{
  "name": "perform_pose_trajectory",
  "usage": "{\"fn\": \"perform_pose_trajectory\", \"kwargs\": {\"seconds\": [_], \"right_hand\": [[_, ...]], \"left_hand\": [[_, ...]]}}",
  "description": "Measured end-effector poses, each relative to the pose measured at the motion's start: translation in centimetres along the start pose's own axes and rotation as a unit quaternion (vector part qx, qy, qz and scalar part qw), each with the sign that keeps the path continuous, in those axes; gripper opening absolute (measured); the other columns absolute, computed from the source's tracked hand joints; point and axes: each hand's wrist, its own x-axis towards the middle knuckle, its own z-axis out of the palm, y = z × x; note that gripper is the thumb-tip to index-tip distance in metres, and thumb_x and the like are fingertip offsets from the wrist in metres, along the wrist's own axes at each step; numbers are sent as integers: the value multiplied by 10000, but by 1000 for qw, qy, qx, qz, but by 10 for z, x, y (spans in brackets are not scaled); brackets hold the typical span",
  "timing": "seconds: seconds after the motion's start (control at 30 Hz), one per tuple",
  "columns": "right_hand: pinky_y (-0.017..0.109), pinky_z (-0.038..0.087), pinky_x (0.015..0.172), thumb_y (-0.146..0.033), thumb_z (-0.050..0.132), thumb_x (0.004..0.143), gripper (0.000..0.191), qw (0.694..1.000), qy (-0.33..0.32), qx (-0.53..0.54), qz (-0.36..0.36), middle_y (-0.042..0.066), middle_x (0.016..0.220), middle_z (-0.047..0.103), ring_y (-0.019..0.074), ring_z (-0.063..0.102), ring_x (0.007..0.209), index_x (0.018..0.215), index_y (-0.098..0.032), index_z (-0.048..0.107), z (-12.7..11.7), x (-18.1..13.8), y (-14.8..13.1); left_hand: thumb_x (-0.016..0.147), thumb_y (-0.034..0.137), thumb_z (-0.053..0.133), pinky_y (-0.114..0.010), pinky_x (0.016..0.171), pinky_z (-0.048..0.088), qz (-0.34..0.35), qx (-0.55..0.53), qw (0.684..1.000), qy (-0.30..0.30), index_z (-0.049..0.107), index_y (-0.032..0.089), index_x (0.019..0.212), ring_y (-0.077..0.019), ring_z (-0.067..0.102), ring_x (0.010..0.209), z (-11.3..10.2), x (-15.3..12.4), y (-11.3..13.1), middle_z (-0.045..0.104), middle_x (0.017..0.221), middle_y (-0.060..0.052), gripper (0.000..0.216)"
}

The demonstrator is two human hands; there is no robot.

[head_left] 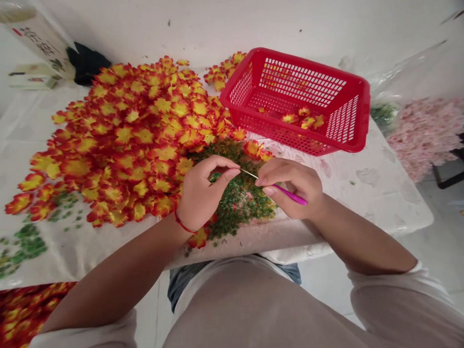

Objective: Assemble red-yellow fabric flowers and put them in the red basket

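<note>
My right hand [298, 179] is closed round a slim tool with a purple handle [294, 196] and a thin metal shaft, like an awl or a hook. The shaft points left towards my left hand [202, 193]. There the thumb and forefinger are pinched together at the tool's tip; anything small between them is hidden. Below both hands lies a pile of small green plastic pieces [233, 207]. A big heap of red and yellow artificial flower heads [139, 141] spreads to the left, touching the green pile.
A red plastic basket [248, 115] with a few flower heads inside stands at the back right. More green pieces [29, 239] lie at the front left. Pink flowers [430, 131] are beyond the table's right edge. A tall bag [40, 43] stands at the back left.
</note>
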Motion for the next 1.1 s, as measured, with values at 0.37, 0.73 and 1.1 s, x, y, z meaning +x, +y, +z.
{"fn": "perform_pose_trajectory", "kwargs": {"seconds": [0.37,0.73,1.1], "right_hand": [[380,756,745,-128,792,1008,252,1000,1,-25,-6,94,1075,889,244,878,909,1211,-273,761,-2,-1,-10],[377,732,740,-108,797,1003,253,1000,11,-14,16,75,1044,879,237,874,895,1187,-276,754,-1,-1,-8],[425,667,964,-310,670,1159,117,990,-40,72,116,85,1147,795,229,790,1097,1244,-263,736,15,-6,0]], "left_hand": [[968,588,926,-315,867,625,-82,-218,971,-49,751,229,1035,-195,782,957,1,3,-7,817,1030,-47,405],[990,538,917,-312,852,620,-82,-240,965,-64,762,230,1035,-185,756,922,5,1,-6,802,1003,-44,347],[963,443,940,-326,907,657,27,-61,996,-59,754,229,1069,-205,789,945,2,-3,1,808,1025,-42,303]]}}
